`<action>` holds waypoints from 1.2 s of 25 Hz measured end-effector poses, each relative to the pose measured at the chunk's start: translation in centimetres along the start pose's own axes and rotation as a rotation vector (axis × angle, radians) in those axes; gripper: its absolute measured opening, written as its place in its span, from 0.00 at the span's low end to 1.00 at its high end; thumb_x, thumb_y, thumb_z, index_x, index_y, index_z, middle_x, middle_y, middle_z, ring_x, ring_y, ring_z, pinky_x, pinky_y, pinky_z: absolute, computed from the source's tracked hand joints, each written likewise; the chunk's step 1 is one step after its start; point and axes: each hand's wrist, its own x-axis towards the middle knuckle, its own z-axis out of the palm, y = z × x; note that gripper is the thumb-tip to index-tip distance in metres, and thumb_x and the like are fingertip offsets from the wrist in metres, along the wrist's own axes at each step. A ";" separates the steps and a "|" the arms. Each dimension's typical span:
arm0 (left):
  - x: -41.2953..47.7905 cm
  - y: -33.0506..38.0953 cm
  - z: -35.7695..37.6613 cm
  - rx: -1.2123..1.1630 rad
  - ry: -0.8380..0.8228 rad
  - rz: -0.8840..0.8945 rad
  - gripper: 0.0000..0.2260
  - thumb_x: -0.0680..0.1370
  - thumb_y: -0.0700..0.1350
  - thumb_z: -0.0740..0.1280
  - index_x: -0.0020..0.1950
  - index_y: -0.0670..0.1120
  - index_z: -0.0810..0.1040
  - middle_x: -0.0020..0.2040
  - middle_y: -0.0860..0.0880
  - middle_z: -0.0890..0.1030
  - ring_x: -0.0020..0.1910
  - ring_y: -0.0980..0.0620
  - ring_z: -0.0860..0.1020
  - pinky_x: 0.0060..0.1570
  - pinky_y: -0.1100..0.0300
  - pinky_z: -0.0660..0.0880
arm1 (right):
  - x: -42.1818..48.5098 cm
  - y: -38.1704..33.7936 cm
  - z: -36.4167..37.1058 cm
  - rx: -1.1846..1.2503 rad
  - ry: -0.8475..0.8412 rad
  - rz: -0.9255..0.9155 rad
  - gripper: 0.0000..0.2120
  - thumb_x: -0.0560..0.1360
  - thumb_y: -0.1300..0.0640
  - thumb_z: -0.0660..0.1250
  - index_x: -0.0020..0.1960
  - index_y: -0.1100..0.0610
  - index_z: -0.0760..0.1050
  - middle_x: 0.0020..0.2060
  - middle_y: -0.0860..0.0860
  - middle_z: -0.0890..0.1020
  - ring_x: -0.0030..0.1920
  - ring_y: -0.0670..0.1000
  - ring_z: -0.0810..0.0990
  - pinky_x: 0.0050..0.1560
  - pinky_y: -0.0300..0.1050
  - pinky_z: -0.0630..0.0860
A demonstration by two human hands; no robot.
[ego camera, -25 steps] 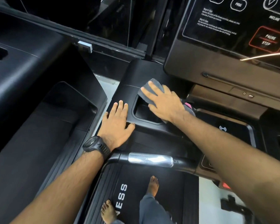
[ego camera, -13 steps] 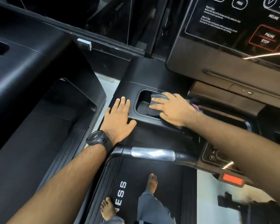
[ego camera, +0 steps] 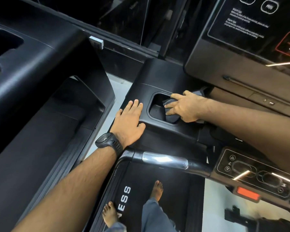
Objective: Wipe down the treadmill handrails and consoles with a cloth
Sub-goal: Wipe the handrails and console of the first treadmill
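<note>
My right hand [ego camera: 186,106] grips a bunched grey cloth [ego camera: 172,117] and pushes it against the right wall of the cup-holder recess [ego camera: 155,112] in the black console tray [ego camera: 151,81]. A fold of the cloth sticks out behind my wrist. My left hand [ego camera: 129,118] lies flat, fingers straight, on the tray just left of the recess, a black watch on its wrist. The chrome front handrail [ego camera: 164,160] runs below both hands, untouched. The console screen [ego camera: 241,30] slopes up at the top right.
A button pad [ego camera: 249,171] with a red safety tab [ego camera: 248,193] sits at the right end of the handrail. A neighbouring black treadmill [ego camera: 32,64] fills the left side. My bare feet stand on the belt [ego camera: 174,190] below.
My right hand has brought the cloth from the tray's far rim down into the recess and over to its right side. My left hand has stayed flat in place.
</note>
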 end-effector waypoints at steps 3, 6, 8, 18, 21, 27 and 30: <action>0.1 0.0 0.0 0.007 -0.004 0.003 0.32 0.77 0.46 0.59 0.81 0.48 0.52 0.81 0.50 0.50 0.80 0.51 0.47 0.77 0.45 0.51 | 0.0 0.5 0.5 -0.131 0.027 -0.073 0.28 0.82 0.55 0.60 0.80 0.41 0.58 0.81 0.41 0.54 0.79 0.54 0.54 0.70 0.53 0.66; -0.1 0.0 -0.1 0.000 -0.004 0.000 0.32 0.78 0.46 0.59 0.81 0.48 0.52 0.81 0.50 0.50 0.80 0.52 0.47 0.77 0.46 0.51 | 0.1 -1.0 0.0 -0.034 -0.011 -0.030 0.24 0.79 0.55 0.63 0.73 0.42 0.68 0.74 0.42 0.68 0.73 0.53 0.65 0.64 0.54 0.70; -0.1 0.0 -0.2 -0.005 -0.004 -0.005 0.32 0.78 0.46 0.59 0.81 0.49 0.52 0.81 0.51 0.50 0.80 0.52 0.47 0.77 0.46 0.51 | 0.1 -2.6 -0.7 0.062 -0.089 0.030 0.23 0.77 0.59 0.64 0.71 0.46 0.71 0.69 0.47 0.73 0.67 0.55 0.70 0.57 0.52 0.71; 0.2 0.1 -0.2 -0.035 -0.002 -0.016 0.33 0.76 0.45 0.61 0.80 0.49 0.54 0.81 0.51 0.51 0.80 0.52 0.48 0.77 0.45 0.52 | -0.9 -3.1 0.6 0.087 0.099 -0.003 0.21 0.78 0.57 0.62 0.69 0.45 0.70 0.68 0.42 0.73 0.66 0.53 0.70 0.57 0.52 0.68; 0.1 0.0 -0.3 -0.038 0.007 -0.002 0.33 0.76 0.45 0.61 0.80 0.49 0.54 0.81 0.50 0.51 0.80 0.52 0.48 0.77 0.45 0.53 | 0.3 0.7 1.5 -0.228 0.189 -0.199 0.19 0.83 0.54 0.57 0.72 0.42 0.69 0.73 0.39 0.69 0.71 0.53 0.67 0.60 0.51 0.67; 0.3 0.3 -0.3 -0.029 0.005 -0.019 0.33 0.76 0.46 0.61 0.80 0.49 0.54 0.81 0.50 0.51 0.80 0.52 0.48 0.76 0.44 0.53 | 3.3 3.4 2.0 -0.749 0.549 -0.456 0.27 0.78 0.63 0.58 0.77 0.52 0.68 0.76 0.50 0.69 0.78 0.61 0.62 0.73 0.61 0.63; 0.3 0.1 -0.1 -0.034 0.005 -0.018 0.33 0.76 0.46 0.61 0.81 0.49 0.54 0.81 0.51 0.51 0.80 0.53 0.48 0.76 0.45 0.52 | 4.6 2.4 1.0 -0.879 0.509 -0.513 0.27 0.80 0.63 0.56 0.78 0.51 0.66 0.76 0.49 0.68 0.80 0.58 0.56 0.76 0.62 0.58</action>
